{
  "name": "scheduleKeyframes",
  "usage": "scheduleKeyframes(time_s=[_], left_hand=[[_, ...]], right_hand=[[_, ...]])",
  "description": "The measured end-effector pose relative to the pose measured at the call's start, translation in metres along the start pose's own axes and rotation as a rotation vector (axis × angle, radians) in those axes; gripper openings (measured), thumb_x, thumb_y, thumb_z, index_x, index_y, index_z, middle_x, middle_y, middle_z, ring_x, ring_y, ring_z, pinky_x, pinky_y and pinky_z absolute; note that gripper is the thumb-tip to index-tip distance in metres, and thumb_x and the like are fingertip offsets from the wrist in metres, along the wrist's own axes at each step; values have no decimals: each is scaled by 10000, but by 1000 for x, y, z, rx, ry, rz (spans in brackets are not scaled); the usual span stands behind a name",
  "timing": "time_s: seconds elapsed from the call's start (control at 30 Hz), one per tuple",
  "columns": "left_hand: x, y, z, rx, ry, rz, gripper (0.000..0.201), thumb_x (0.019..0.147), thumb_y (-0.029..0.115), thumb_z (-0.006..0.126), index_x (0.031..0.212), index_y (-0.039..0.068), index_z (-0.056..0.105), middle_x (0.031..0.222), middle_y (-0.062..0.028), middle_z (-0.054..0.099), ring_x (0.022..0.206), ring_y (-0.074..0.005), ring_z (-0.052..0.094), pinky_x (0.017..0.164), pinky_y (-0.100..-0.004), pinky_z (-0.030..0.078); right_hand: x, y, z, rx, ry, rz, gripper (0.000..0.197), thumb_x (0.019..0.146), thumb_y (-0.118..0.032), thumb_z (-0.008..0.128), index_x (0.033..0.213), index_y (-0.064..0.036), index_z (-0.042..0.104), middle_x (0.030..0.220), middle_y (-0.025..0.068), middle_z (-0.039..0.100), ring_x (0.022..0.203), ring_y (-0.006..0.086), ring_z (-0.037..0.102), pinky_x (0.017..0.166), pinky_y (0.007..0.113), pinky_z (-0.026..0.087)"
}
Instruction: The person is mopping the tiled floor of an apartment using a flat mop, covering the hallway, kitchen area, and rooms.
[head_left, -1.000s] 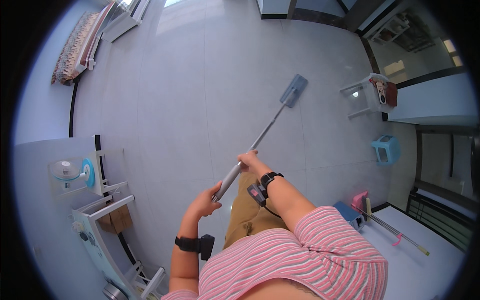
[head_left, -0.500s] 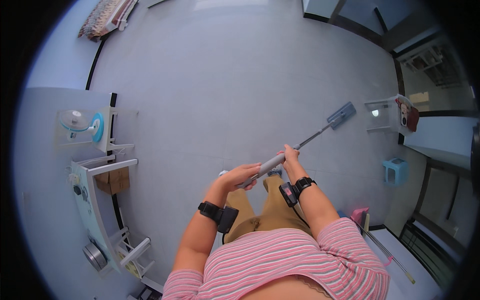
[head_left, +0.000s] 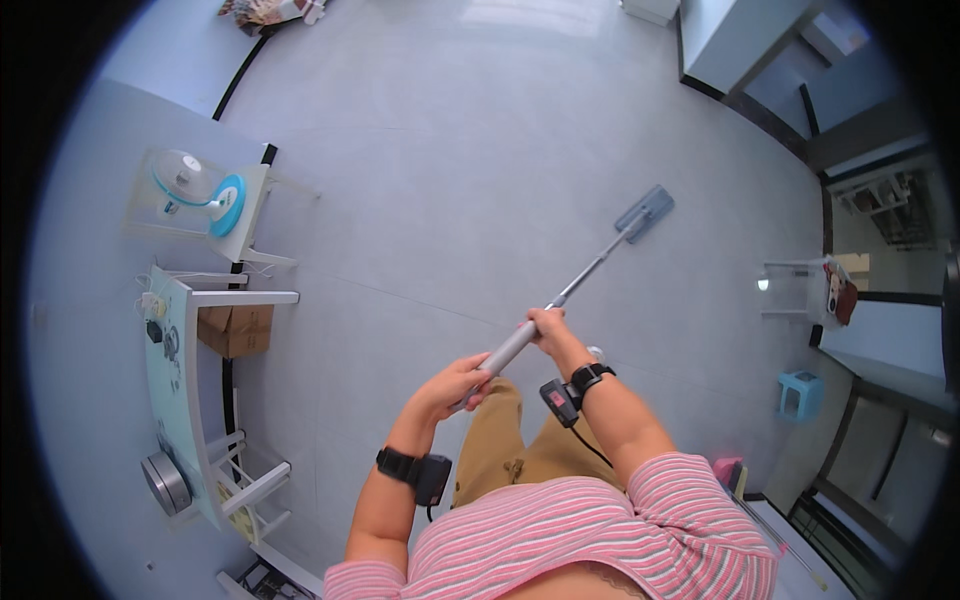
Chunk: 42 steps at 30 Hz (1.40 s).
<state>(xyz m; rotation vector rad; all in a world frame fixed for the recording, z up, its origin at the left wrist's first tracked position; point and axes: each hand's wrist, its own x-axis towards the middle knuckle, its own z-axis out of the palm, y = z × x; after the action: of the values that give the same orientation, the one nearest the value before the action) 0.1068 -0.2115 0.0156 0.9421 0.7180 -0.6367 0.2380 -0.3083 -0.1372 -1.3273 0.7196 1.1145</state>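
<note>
Mop head (head_left: 645,213) has swung away from the white stool (head_left: 814,288), now flat on the floor (head_left: 430,220) ahead; I see left hand (head_left: 452,388) and right hand (head_left: 547,328) curled closed around the grey handle (head_left: 511,347). I judge it a wiping stroke; next calls for steady, level pressure

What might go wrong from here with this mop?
1. If the mop head swings right, it might bump the pale stool and dislodge the dark red item.
2. The black cable from the right wrist device could snag during a wide swing.
3. The mop handle ends near the tan trouser leg and might knock it.
</note>
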Motion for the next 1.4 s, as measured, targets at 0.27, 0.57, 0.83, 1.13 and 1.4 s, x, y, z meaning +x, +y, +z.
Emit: scheduleKeyframes(time_s=[0.27,0.57,0.83,1.13,1.4], left_hand=[[-75,-72,-93,-341,321,80,481,828,109,382,1273,98,197,641,-20,425,414,-71,375,362,-197,324],[-100,-88,-112,-520,412,146,588,805,95,450,1294,146,128,618,-44,421,390,-87,361,355,-208,319],[-77,-82,-86,-316,310,78,623,776,65,472,1296,160,142,601,-23,403,398,-82,381,362,-215,330],[-25,-78,-19,-77,108,56,579,790,150,488,1285,158,188,611,7,423,425,-54,392,380,-196,337],[0,-99,24,-106,168,81,482,798,166,457,1245,110,284,605,13,423,415,-44,375,380,-194,331]], right_hand=[[18,73,151,-312,-263,12,564,695,10,489,1056,-57,60,840,174,391,562,263,540,489,402,501],[7,99,209,-485,-403,105,543,686,-21,521,1051,-50,120,812,146,409,619,257,540,493,417,500],[13,82,154,-645,-313,-23,705,663,-78,526,1159,-5,30,842,163,444,642,257,534,490,405,488],[10,41,18,-405,-197,40,101,691,-95,512,732,-50,431,657,56,429,566,172,464,488,357,442],[8,31,-36,-391,-156,73,142,693,-66,499,805,-32,419,707,75,438,614,207,474,556,406,448]])
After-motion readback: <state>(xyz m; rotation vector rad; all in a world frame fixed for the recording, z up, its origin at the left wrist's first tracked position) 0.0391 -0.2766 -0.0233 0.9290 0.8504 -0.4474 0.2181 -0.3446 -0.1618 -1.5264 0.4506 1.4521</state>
